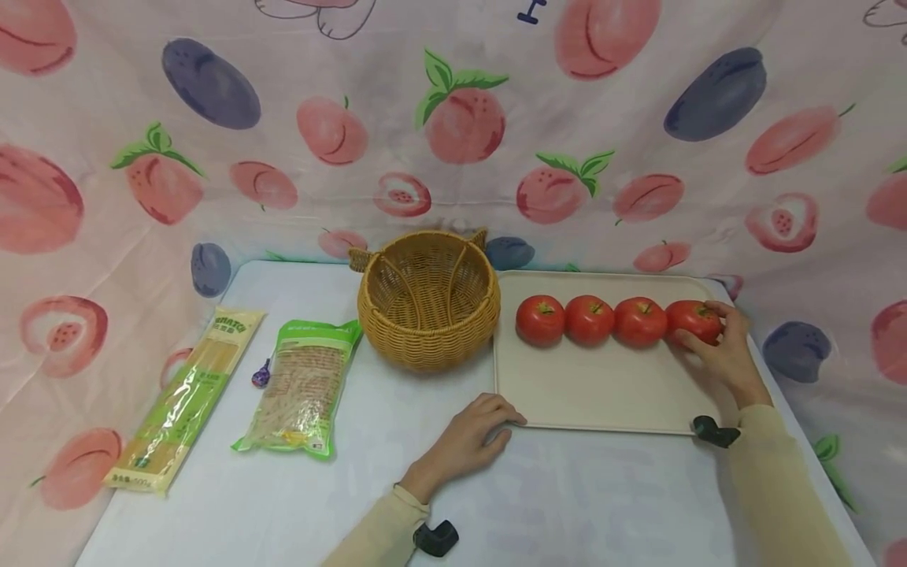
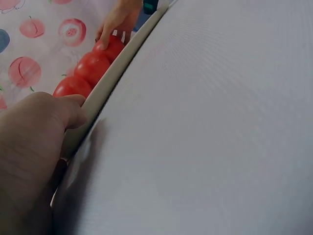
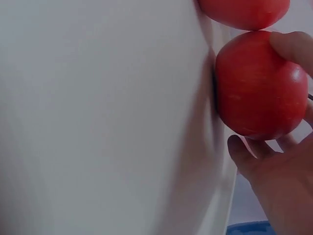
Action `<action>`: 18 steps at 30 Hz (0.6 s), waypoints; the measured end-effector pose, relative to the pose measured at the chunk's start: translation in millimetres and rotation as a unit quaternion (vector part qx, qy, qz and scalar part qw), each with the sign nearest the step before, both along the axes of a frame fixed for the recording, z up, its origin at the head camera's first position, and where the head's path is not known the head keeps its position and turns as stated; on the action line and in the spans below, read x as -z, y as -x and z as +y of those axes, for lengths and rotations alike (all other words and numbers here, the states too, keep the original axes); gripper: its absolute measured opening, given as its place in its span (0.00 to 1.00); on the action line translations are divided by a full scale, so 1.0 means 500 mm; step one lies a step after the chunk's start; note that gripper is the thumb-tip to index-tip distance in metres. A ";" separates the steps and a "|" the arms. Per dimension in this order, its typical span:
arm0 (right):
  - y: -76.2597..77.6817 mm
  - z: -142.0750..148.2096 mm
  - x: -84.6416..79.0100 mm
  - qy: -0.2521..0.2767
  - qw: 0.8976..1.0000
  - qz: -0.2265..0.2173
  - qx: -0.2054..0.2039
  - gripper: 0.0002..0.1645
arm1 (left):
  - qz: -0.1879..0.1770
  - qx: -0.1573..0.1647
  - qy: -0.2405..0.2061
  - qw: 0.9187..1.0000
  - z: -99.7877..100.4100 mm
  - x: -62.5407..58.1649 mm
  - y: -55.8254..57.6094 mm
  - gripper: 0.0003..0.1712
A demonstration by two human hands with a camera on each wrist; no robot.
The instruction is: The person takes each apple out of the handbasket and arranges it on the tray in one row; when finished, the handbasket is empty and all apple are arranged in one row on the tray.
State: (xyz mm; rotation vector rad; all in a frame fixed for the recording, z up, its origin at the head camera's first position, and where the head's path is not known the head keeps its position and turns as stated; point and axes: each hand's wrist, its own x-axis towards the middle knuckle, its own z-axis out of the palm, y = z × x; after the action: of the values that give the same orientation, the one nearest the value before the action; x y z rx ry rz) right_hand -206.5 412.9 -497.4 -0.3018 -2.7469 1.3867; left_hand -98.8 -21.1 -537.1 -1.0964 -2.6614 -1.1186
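Four-sided and beige, a tray (image 1: pixel 595 394) lies on the right of the table, bearing a row of several red apples (image 1: pixel 591 320) along its far part. At the right end of that row, my right hand (image 1: pixel 730 354) holds the last apple (image 3: pixel 261 85) between thumb and fingers. The right wrist view shows this apple resting on the tray, close to its neighbour. My left hand (image 1: pixel 468 441) rests at the tray's near left corner, fingertips touching the rim; its thumb lies apart from the fingers. Some left fingers are hidden in the left wrist view.
A wicker basket (image 1: pixel 428 346) with two ears stands just left of the tray. Farther left lie a green-edged clear packet (image 1: pixel 301 386), a small dark purple item (image 1: pixel 261 376) and a long packet of noodles (image 1: pixel 184 402). A fruit-print cloth (image 1: pixel 397 94) hangs behind the table.
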 end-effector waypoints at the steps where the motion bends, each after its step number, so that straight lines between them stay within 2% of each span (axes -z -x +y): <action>1: -0.001 0.000 -0.002 0.000 1.000 -0.003 -0.005 0.50 | -0.001 0.000 0.000 1.000 -0.001 0.001 0.001 0.14; 10: 0.002 0.005 -0.013 -0.034 0.998 0.004 -0.058 0.52 | -0.018 0.005 -0.002 1.000 -0.007 0.001 0.006 0.15; 15: 0.003 -0.004 -0.017 -0.041 0.996 0.036 -0.073 0.50 | -0.040 0.004 -0.009 0.999 -0.025 -0.006 0.005 0.15; 18: -0.001 -0.011 -0.026 -0.060 0.993 0.065 -0.074 0.44 | -0.056 -0.005 -0.010 0.998 -0.052 -0.017 0.009 0.16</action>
State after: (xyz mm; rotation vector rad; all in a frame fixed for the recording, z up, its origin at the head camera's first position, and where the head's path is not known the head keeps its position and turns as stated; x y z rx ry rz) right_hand -206.0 407.6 -484.2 -0.0030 -2.7768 1.2151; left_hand -103.1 -46.9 -528.6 -1.0448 -2.7295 -1.2383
